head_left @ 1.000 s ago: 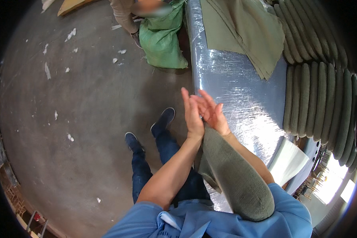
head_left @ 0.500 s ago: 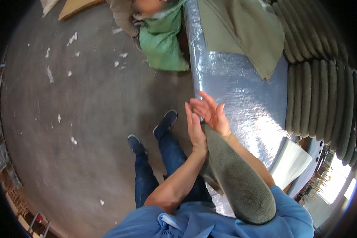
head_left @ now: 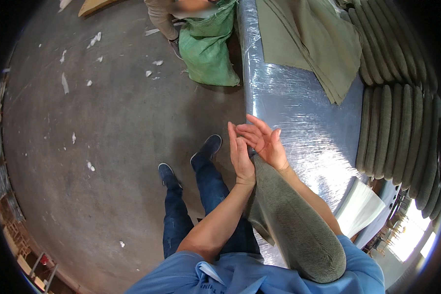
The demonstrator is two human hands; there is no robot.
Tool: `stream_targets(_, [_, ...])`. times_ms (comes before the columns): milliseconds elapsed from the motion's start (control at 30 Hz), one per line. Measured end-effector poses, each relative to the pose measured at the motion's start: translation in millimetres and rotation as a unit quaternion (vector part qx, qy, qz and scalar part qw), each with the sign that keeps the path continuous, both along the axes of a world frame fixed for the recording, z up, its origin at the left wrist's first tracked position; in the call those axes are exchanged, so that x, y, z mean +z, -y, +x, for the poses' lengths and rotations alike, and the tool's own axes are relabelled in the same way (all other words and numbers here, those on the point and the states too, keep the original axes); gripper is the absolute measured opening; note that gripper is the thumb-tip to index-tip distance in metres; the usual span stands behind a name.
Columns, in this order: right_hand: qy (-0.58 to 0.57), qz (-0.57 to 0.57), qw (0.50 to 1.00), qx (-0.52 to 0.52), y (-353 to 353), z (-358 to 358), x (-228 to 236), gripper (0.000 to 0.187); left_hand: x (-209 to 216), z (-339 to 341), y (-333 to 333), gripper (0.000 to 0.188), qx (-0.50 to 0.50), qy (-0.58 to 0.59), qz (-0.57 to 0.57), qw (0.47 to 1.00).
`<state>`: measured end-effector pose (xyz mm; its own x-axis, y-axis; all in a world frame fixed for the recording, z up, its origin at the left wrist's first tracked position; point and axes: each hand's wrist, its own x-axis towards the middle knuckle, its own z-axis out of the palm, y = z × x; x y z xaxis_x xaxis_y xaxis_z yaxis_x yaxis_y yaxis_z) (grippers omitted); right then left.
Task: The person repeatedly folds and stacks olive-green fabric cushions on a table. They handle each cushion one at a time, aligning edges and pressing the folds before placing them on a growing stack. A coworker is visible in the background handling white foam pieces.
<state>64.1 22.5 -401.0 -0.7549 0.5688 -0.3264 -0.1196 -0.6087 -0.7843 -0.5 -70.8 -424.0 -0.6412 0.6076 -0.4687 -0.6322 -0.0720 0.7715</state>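
A grey-green fabric-covered cushion [head_left: 301, 223] stands tilted between my forearms, its wide rounded end leaning toward my chest and its narrower end at my wrists. My left hand [head_left: 241, 158] touches the near-left side of that narrow end with its heel, fingers stretched out. On the other side, my right hand [head_left: 266, 141] has its palm turned up and its fingers spread, slightly bent. Neither hand's fingers are wrapped round the cushion. A loose flap of the cover [head_left: 259, 223] shows under the cushion by my left forearm.
A table wrapped in shiny plastic film [head_left: 299, 108] stands at my right, with olive fabric sheets [head_left: 311, 39] on its far part. Upright rows of finished cushions [head_left: 394, 134] line the right. A person [head_left: 159, 19] crouches by a green sack [head_left: 208, 51]. White scraps [head_left: 90, 166] dot the floor.
The view has swung slightly, so the table and sack sit further right. My hands keep nearly the same pose, and the cushion's wide end has shifted a little to the right.
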Motion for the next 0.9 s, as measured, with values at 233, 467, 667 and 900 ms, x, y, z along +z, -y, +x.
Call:
stream_targets(233, [0.009, -0.005, 1.0, -0.017, 5.8, 11.5, -0.9, 0.107, -9.3, -7.1, -22.6, 0.076, 0.027, 0.034, 0.01, 0.999])
stream_targets(467, [-0.017, -0.04, 0.999, 0.011, -10.5, -2.2, 5.7, 0.106, -19.0, -6.4, -9.1, 0.073, 0.001, 0.006, 0.055, 0.998])
stream_targets(667, [-0.003, -0.048, 0.998, -0.027, 5.4, 19.6, -0.8, 0.107, 12.9, -14.0, -30.3, 0.074, -0.013, 0.024, 0.018, 0.999])
stream_targets(900, [-0.031, -0.058, 0.997, -0.041, -4.9, 6.9, 3.6, 0.104, 4.1, -0.4, -19.8, 0.075, 0.013, 0.023, 0.001, 1.0])
